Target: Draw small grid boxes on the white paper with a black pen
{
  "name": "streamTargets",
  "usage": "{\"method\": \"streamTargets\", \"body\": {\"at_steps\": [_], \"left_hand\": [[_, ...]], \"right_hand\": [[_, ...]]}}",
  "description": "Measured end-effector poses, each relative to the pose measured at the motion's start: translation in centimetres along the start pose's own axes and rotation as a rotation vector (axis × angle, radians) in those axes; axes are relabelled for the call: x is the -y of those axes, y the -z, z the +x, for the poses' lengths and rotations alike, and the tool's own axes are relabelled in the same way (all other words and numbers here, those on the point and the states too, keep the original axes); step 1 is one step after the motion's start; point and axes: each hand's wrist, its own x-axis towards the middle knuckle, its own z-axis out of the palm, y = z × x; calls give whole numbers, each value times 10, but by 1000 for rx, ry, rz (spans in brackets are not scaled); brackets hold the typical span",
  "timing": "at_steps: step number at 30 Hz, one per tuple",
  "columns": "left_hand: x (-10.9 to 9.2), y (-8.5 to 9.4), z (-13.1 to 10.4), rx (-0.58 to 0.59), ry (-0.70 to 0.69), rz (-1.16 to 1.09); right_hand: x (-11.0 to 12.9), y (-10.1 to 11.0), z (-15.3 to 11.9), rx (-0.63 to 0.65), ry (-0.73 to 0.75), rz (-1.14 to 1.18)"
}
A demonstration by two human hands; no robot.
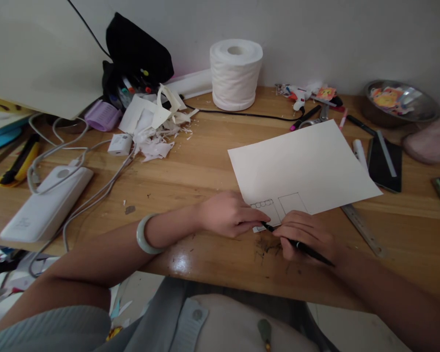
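1. Paper (304, 166) lies right of the frame's centre.
2. Right hand (310, 232), lower centre-right, pinches a pen (312, 252).
3. Left hand (229, 213) rests at the paper's lower-left corner; cannot tell whether it grips.

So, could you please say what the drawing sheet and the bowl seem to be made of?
Drawing sheet: matte, probably paper or thin card, being thin and without glare. Bowl: shiny metal, likely stainless steel, judging by its grey, reflective inside.

Dim, greyish light leaves the wall (315, 34) beyond the hands (220, 213) dull. A glare spot (179, 263) whitens the table (201, 168) to their near left; print on the power bank (46, 210), left of both, is blurred.
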Motion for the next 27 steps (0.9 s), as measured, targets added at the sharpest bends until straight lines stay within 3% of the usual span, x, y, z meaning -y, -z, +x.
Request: {"method": "streamTargets", "body": {"at_steps": [6, 22, 24, 27], "left_hand": [[0, 0, 0, 13, -4, -12], [-1, 1, 0, 37, 15, -7], [-1, 1, 0, 35, 14, -9], [-1, 1, 0, 22, 16, -13]], "right_hand": [[-3, 0, 0, -25, -105, 88], [1, 1, 3, -37, -131, 160], [3, 5, 5, -62, -227, 202], [3, 13, 10, -131, -533, 193]]}}
